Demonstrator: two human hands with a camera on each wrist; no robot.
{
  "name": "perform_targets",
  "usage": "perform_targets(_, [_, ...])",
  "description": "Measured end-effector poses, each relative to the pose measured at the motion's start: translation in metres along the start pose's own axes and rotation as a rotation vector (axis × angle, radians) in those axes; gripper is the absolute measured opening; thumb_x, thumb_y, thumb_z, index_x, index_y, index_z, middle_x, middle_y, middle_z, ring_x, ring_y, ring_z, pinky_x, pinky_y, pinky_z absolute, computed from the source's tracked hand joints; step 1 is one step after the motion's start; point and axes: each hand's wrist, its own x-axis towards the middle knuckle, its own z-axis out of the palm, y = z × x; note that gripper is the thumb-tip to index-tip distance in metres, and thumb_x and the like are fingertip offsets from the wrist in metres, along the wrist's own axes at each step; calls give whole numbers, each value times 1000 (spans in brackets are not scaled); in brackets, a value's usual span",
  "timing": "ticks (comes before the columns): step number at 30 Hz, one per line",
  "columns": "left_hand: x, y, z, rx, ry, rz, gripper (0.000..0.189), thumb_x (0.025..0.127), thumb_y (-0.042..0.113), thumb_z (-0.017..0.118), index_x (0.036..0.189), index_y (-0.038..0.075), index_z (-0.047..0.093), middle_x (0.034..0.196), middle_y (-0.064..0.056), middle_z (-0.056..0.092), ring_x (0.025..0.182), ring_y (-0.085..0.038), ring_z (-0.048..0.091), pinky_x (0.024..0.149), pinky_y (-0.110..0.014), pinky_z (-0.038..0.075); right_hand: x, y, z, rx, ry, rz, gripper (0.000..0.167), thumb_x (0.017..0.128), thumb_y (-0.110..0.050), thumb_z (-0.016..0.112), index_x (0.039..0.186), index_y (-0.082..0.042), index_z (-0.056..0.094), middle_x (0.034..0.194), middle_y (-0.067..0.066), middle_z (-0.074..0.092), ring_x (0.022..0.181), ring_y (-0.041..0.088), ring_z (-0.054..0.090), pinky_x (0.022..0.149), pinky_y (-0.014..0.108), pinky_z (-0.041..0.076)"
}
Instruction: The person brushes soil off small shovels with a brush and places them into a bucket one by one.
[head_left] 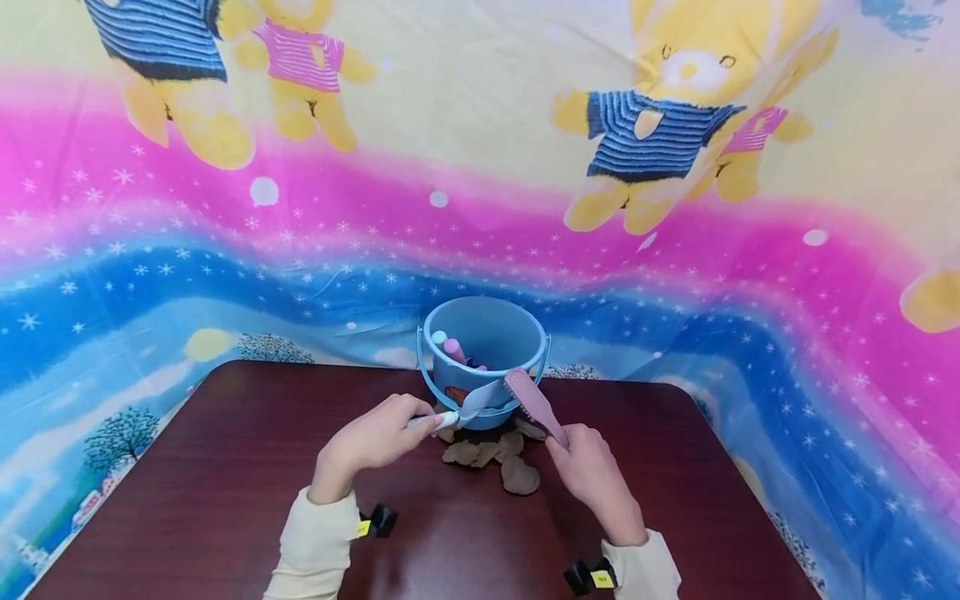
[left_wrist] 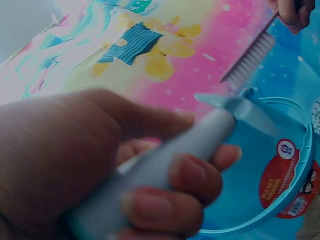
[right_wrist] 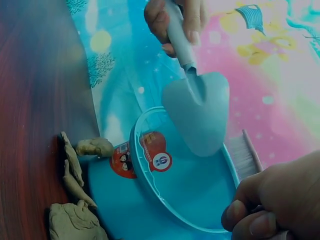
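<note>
My left hand (head_left: 378, 435) grips the pale handle of a small trowel (head_left: 482, 400), whose blade points toward my right hand. With my right hand (head_left: 591, 468) I hold a pink brush (head_left: 536, 406) by its handle, bristles turned toward the trowel. In the left wrist view the bristles (left_wrist: 252, 57) hang close to the trowel blade; whether they touch is unclear. Both tools are in front of a blue bucket (head_left: 487, 321). The right wrist view shows the trowel's broad blade (right_wrist: 200, 115) face on, over the bucket's hoop handle.
Flat brown clay-like lumps (head_left: 520, 476) lie on the dark red table (head_left: 247, 467) before the bucket. Inside the bucket are items with pink (head_left: 453, 349) and light-blue ends (head_left: 439, 337). A bear-printed cloth (head_left: 480, 225) hangs behind the table.
</note>
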Motion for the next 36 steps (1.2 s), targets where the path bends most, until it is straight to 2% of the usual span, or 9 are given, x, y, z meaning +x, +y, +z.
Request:
perform_targets(3, [4,-4,2,-27,-1,37,22,99,30,67,82,17,71,57,7,45,49,-7,36,51,-25,36,-1,-2,-1,11,1,-19,21,98,-11,61,78,-4,64,55,2,42,46,15,40,43,28,35])
perform_targets(6, [7,-6,4,-62,4,58,14,95,27,73,90,14,74,61,6,55,50,-7,45,54,-27,43,-2,-4,-3,12,11,-27,26,98,-11,60,73,-5,61,54,1,40,46,15,39,43,28,34])
perform_targets(9, [9,-8,6,-95,-13,77,16,98,26,69,96,11,71,62,3,59,52,-11,55,61,-30,50,-2,-6,-4,17,17,-23,29,98,-12,60,69,-8,58,53,0,39,45,15,38,43,27,33])
perform_targets(12, [13,-8,10,-95,-30,105,18,103,28,61,98,11,67,64,4,60,57,-16,61,67,-31,51,-2,-8,-4,29,16,-24,33,98,-11,58,66,-9,54,52,-1,37,45,14,36,42,27,31])
perform_targets(15, [15,-7,12,-68,-38,109,21,106,29,56,96,12,64,69,4,60,61,-16,58,65,-31,49,-2,-11,-3,42,8,-33,35,99,-11,58,64,-9,51,51,-1,35,44,14,34,42,26,28])
perform_targets(19, [15,-4,14,-44,-42,71,23,107,29,54,97,12,66,73,3,56,61,-11,47,62,-30,45,-5,-18,2,68,-16,-55,36,100,-10,57,65,-10,51,50,-1,37,43,13,34,41,25,28])
perform_targets(26, [17,-4,16,-74,-43,81,29,107,31,52,89,12,65,69,4,49,60,-9,43,62,-29,44,-12,-30,20,39,-56,-146,34,99,-8,58,66,-11,52,51,-4,39,43,9,36,41,24,30])
perform_targets(31, [17,-4,15,-61,-42,114,27,103,29,61,81,13,62,64,7,49,56,-7,42,58,-26,41,-14,-32,28,-1,-93,-154,34,98,-10,58,66,-11,51,51,-5,38,43,8,35,41,25,31])
perform_targets(36, [16,-7,13,-10,-40,144,19,97,25,71,81,15,66,63,8,51,55,-4,43,56,-24,41,-13,-28,30,-29,-102,-129,34,97,-10,57,64,-12,48,51,-5,37,44,9,35,42,25,31])
